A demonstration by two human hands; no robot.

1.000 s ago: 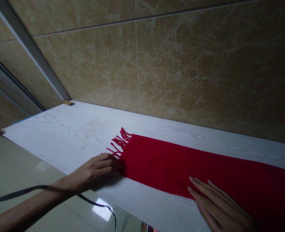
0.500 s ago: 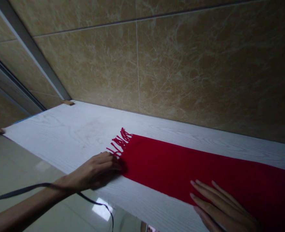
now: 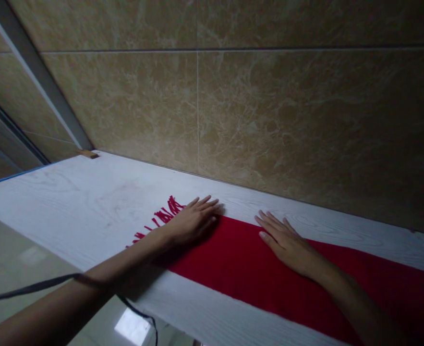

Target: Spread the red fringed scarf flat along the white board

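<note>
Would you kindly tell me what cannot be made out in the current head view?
Red cloth: right end cut off by the head view's right edge.
Fringe: partly hidden in the head view by the left forearm.
Palms of the left hand and right hand: hidden by the hands' backs, head view.
Dark strap: both ends cut off by the head view's edges.

I could pass a hand across the white board (image 3: 64,192) left of the fringe (image 3: 164,217). Between the left hand (image 3: 197,219) and right hand (image 3: 282,240) there's a gap over the red cloth (image 3: 233,264). The tiled wall (image 3: 269,134) blocks me behind; a black strap (image 3: 28,289) crosses at the left forearm (image 3: 139,254).
</note>
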